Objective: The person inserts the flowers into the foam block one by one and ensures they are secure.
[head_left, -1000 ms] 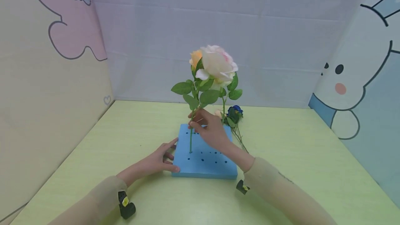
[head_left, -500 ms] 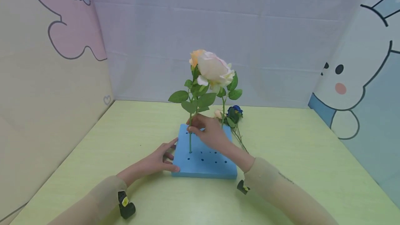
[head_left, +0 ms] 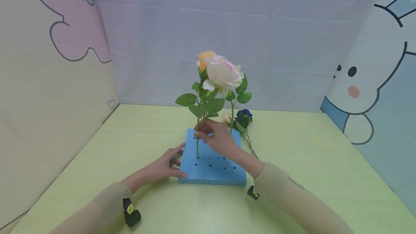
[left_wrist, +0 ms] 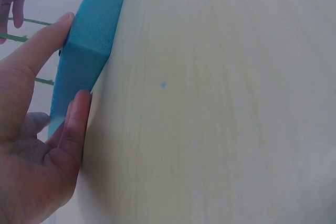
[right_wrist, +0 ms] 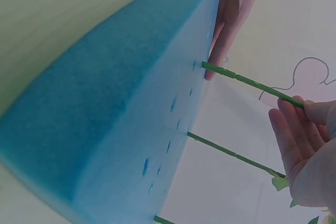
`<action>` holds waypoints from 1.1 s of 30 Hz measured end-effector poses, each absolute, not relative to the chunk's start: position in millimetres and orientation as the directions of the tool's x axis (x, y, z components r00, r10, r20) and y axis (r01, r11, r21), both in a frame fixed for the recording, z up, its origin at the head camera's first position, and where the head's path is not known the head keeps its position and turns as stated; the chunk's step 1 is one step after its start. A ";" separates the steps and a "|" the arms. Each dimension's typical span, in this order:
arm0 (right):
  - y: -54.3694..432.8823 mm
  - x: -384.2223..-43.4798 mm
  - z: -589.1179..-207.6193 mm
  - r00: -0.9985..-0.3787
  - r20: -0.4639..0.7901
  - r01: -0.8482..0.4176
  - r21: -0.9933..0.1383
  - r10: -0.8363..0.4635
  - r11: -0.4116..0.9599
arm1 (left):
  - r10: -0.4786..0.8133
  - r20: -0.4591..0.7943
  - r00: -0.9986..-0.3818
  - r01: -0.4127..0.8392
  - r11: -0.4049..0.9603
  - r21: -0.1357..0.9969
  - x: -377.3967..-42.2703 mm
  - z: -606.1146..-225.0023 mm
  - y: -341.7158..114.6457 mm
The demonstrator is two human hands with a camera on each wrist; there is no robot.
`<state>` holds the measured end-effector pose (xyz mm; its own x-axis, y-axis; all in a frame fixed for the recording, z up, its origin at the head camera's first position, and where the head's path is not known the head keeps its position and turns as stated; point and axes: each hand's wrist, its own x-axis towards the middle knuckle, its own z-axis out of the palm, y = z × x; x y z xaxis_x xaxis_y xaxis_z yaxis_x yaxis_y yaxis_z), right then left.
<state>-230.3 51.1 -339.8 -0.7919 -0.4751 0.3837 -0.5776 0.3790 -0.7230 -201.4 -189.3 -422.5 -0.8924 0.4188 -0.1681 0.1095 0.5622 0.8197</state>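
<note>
Right fingers (right_wrist: 317, 113) pinch stem (right_wrist: 252, 82); board (head_left: 214, 162) beneath

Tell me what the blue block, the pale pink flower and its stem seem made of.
Blue block: probably matt foam; its side looks finely grained.
Pale pink flower: likely matt fabric, its petals thin and soft-looking; real petals aren't ruled out.
Stem: perhaps plastic, smooth with small ridges, though coated wire is possible.

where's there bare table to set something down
Bare table: between the blue rose and rabbit print; beyond the left hand, left of the blue board. Crowded: above the board, where the right hand holds the pink-white rose.
</note>
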 end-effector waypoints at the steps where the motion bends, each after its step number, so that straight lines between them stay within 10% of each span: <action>1: 51.1 -230.4 -340.3 -0.792 0.384 -0.577 -0.725 -0.474 0.376 | 0.418 -0.170 -0.892 0.107 0.562 0.820 -201.3 -422.5 -189.5; 33: 47.4 -236.6 -346.1 -0.780 0.412 -0.599 -0.711 -0.471 0.369 | 0.423 -0.179 -0.888 0.097 0.553 0.828 -201.3 -420.4 -188.6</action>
<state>-236.6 47.4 -346.1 -0.7800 -0.4706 0.4125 -0.5987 0.3693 -0.7108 -201.3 -188.6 -420.4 -0.8881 0.4235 -0.1788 0.0968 0.5526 0.8278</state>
